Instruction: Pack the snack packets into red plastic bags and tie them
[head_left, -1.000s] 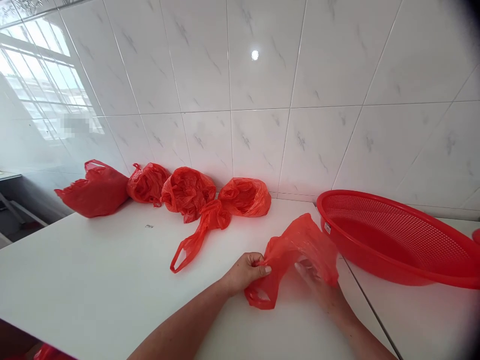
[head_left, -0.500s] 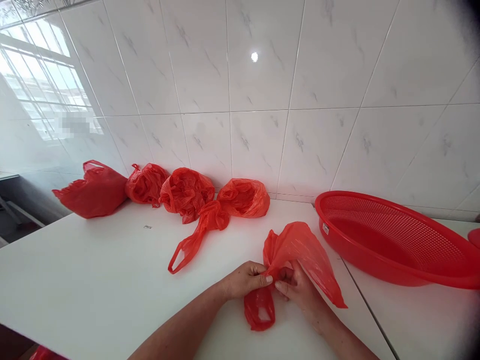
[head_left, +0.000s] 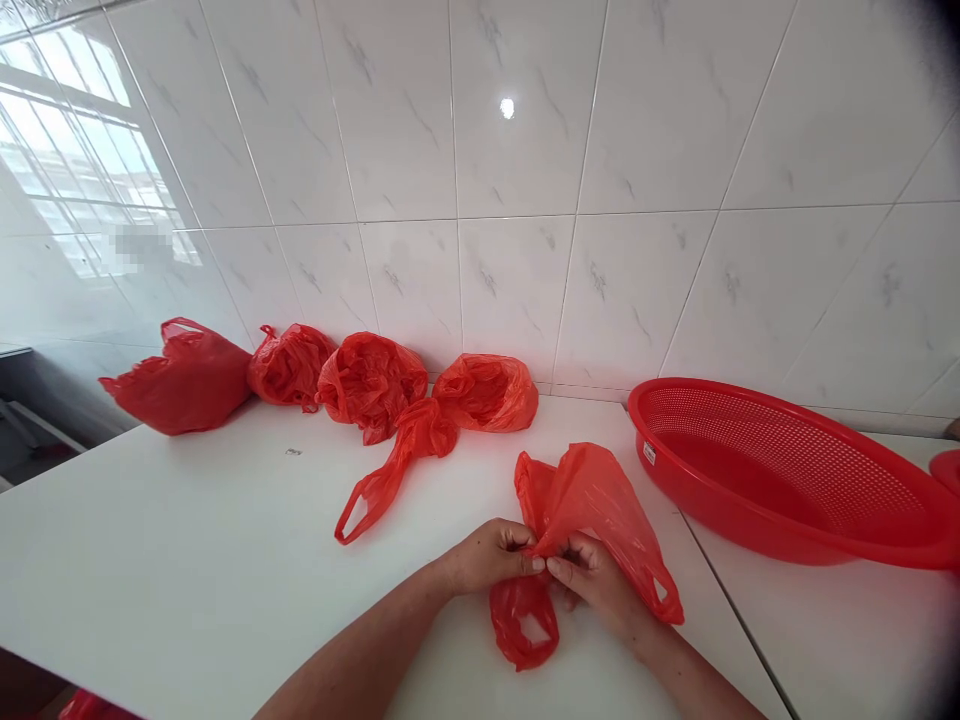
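Over the white table's front half, a thin red plastic bag (head_left: 596, 490) is bunched between my two hands. My left hand (head_left: 499, 552) pinches its gathered middle from the left, thumb on top. From the right, my right hand (head_left: 589, 572) pinches the same gather, its fingertips almost meeting the left thumb. One handle loop hangs below the hands toward me. The rest of the bag spreads up and to the right, with another handle hole near my right wrist. Some fingertips are hidden in the folds.
Along the tiled wall sit a full red bag (head_left: 187, 385) and several crumpled red bags (head_left: 375, 380); one twisted bag (head_left: 386, 490) trails its handle forward. A large red perforated basket (head_left: 750, 530) stands on the right. A seam (head_left: 727, 600) crosses the white table (head_left: 187, 560).
My fingertips have drawn closer together on the gather. The bag's right end has swung slightly left and down, showing its handle hole. The lower loop has shifted a little right.
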